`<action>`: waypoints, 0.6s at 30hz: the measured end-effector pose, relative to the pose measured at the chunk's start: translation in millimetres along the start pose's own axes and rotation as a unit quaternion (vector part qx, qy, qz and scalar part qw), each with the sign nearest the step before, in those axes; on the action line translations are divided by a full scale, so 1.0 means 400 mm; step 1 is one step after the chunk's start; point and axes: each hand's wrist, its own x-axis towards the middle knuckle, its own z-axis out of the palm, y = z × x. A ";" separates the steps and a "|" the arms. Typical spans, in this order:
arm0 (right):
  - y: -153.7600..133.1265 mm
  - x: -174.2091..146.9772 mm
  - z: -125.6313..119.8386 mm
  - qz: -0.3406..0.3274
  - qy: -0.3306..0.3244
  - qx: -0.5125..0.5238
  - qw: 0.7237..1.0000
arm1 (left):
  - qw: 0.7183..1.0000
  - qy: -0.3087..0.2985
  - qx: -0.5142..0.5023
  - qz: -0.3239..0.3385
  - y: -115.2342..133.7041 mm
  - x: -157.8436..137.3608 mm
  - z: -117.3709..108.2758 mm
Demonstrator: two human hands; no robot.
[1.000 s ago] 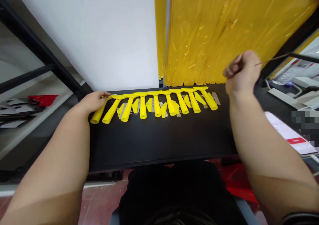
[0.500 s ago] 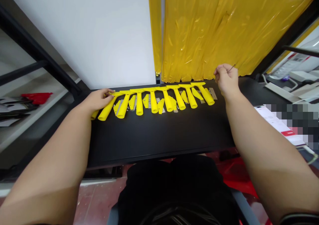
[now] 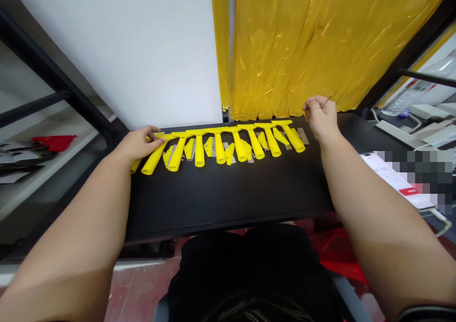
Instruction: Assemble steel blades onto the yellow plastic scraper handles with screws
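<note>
Yellow T-shaped plastic handles, like scraper handles, lie side by side in a row on the black table, their round hollow ends toward me. My left hand is at the left end of the row, thumb and fingers around the head of a yellow handle. Up at the right, off the table and beyond the last handle, my right hand is closed on a thin dark metal rod; its full shape is hidden by the fingers. Small yellow plates and metal blades lie between the handles.
A white panel and a yellow plastic curtain stand behind the table. Black frame bars rise at the left, beside a shelf with a red item. White papers lie at the right.
My right hand has shifted slightly left and down with the rod. My left thumb has moved a little to the right along the handle's head. The handles stay in their row.
</note>
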 end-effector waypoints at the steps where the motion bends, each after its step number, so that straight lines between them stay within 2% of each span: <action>1: 0.001 0.001 -0.001 0.001 0.001 -0.002 1.000 | 1.000 -0.005 0.004 -0.002 0.002 0.000 -0.002; 6: 0.012 0.003 -0.004 -0.008 -0.007 0.002 1.000 | 1.000 -0.025 0.017 -0.002 0.002 0.005 0.000; 11: 0.012 0.001 -0.006 -0.019 -0.008 -0.020 1.000 | 1.000 -0.011 0.013 0.014 -0.006 0.009 0.009; 18: 0.001 -0.003 -0.004 -0.018 -0.007 -0.049 0.999 | 1.000 -0.004 0.024 -0.010 0.019 -0.003 -0.001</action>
